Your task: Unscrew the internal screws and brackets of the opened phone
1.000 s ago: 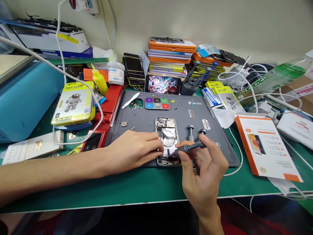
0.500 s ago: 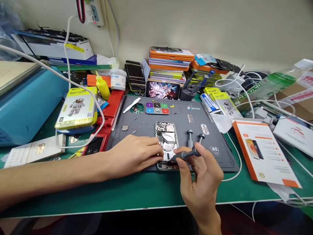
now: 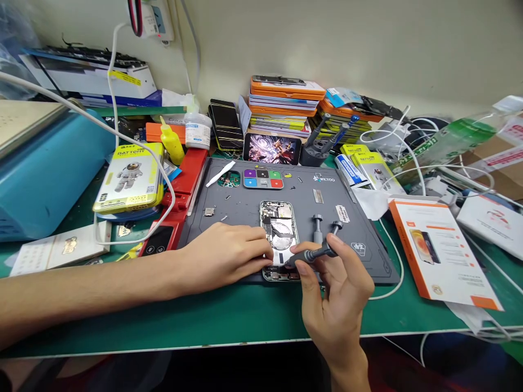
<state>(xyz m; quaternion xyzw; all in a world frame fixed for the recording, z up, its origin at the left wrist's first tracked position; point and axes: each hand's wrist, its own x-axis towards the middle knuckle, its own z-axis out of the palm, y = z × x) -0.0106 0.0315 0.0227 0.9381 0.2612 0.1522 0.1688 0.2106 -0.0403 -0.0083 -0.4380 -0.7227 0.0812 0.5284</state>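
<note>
An opened phone (image 3: 281,237) with its inner parts bare lies on the dark grey work mat (image 3: 241,209). My left hand (image 3: 235,250) rests along the phone's left edge, its fingers curled and closed against the frame. In my right hand (image 3: 339,294), a grey screwdriver (image 3: 312,255) is pinched between thumb and fingers, slanting down to the left. The driver's tip is at the lower part of the phone; whether it sits in a screw is too small to tell. Just beyond, another grey screwdriver (image 3: 317,226) lies on the mat.
A coloured screw tray (image 3: 262,179), a white pry tool (image 3: 220,174) and small metal parts lie on the mat. Behind it a lit phone (image 3: 272,149) leans beside a tool holder (image 3: 314,152). An orange-white box (image 3: 445,253) is at right, battery packs (image 3: 128,179) at left.
The screwdriver's rear end has turned slightly in my right fingers, while its tip stays at the phone's lower part. My left hand holds its place. The picture on the lit phone differs.
</note>
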